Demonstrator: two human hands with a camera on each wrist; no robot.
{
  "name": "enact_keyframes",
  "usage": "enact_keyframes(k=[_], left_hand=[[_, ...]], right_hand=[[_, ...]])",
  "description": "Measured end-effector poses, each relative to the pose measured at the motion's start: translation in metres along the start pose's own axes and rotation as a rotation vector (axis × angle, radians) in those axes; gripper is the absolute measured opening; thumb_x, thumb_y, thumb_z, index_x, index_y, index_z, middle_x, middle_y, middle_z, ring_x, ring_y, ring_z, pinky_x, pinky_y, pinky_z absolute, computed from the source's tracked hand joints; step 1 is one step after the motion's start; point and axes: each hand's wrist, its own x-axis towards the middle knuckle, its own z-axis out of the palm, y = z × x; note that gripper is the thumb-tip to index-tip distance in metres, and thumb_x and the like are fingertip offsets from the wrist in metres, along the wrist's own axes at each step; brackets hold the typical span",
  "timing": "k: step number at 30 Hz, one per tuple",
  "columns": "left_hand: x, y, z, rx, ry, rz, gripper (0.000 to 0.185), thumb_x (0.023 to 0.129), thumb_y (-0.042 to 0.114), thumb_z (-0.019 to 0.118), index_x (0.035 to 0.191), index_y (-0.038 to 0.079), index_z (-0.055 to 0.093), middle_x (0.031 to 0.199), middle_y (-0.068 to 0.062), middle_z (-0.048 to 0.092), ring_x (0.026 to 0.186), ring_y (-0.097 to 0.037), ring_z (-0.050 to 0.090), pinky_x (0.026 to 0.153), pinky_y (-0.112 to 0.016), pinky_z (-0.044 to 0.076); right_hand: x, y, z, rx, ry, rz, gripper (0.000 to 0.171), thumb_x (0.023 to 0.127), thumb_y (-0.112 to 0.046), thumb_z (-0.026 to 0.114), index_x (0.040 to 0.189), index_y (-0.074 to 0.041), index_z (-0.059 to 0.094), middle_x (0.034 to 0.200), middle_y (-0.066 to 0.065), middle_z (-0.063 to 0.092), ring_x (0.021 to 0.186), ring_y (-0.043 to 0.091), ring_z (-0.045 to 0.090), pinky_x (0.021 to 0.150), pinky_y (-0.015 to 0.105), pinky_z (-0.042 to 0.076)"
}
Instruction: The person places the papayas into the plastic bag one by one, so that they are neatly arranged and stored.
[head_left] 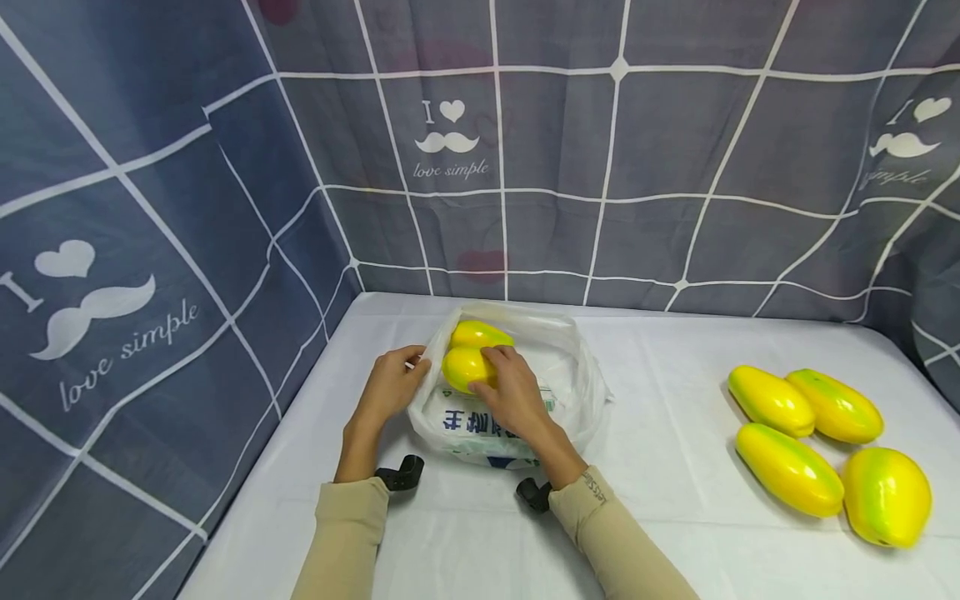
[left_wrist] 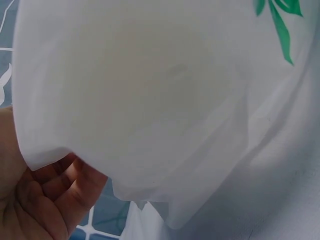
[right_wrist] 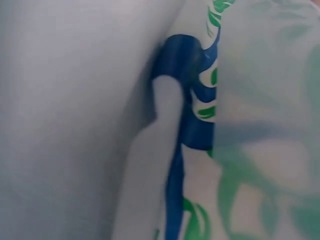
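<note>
An open white plastic bag point(head_left: 588, 375) with blue and green print lies on the table. Inside it, at the left, are two glossy yellow papayas; the farther papaya point(head_left: 480, 334) lies just behind the nearer papaya point(head_left: 459, 368). My right hand point(head_left: 517, 396) reaches over the near rim and grips the nearer one between thumb and fingers. My left hand point(head_left: 392, 382) holds the bag's left rim, its fingers curled at the edge. In the left wrist view, the bag's white side point(left_wrist: 150, 100) partly covers those fingers. The right wrist view shows mostly the printed bag side point(right_wrist: 195, 120); the right hand is hidden there.
Several yellow-green papayas point(head_left: 789, 469) lie grouped on the right side of the white-covered table point(head_left: 660, 400). A grey patterned curtain point(head_left: 555, 167) hangs behind the table and along its left side. Black wrist mounts point(head_left: 401, 473) sit near both cuffs.
</note>
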Motion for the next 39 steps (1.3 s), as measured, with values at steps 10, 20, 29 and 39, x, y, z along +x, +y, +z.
enact_keyframes(k=[10,20,29,39], left_hand=[[0.002,0.002,0.003,-0.006,-0.014,-0.007,0.031,0.098,0.013,0.059,0.125,-0.001,0.065,0.104,-0.015,0.066,0.086,-0.025,0.064,0.080,-0.041,0.052],[0.001,0.004,0.003,-0.011,-0.018,-0.013,0.032,0.099,0.014,0.057,0.126,-0.001,0.064,0.104,-0.015,0.066,0.086,-0.027,0.064,0.079,-0.042,0.053],[0.002,-0.001,0.003,0.002,-0.010,-0.020,0.031,0.099,0.014,0.058,0.125,0.000,0.065,0.105,-0.015,0.065,0.089,-0.027,0.063,0.081,-0.042,0.052],[0.001,-0.004,0.000,0.001,-0.024,-0.031,0.033,0.099,0.015,0.057,0.127,-0.001,0.063,0.108,-0.017,0.065,0.092,-0.029,0.063,0.082,-0.044,0.052]], right_hand=[[0.002,0.006,0.003,-0.029,-0.014,0.058,0.056,0.087,-0.018,0.077,0.133,0.005,0.056,0.128,0.020,0.053,0.116,0.035,0.053,0.102,0.046,0.041],[0.006,0.009,0.003,-0.059,-0.058,0.084,0.058,0.089,-0.023,0.075,0.137,0.002,0.053,0.132,0.019,0.051,0.119,0.034,0.051,0.103,0.046,0.040],[0.006,0.006,0.004,-0.067,-0.071,0.091,0.060,0.089,-0.023,0.075,0.138,0.002,0.052,0.135,0.020,0.051,0.122,0.035,0.049,0.105,0.047,0.038],[-0.004,-0.001,-0.004,-0.093,-0.023,0.050,0.064,0.090,-0.028,0.074,0.141,0.002,0.049,0.140,0.020,0.050,0.130,0.036,0.044,0.109,0.047,0.034]])
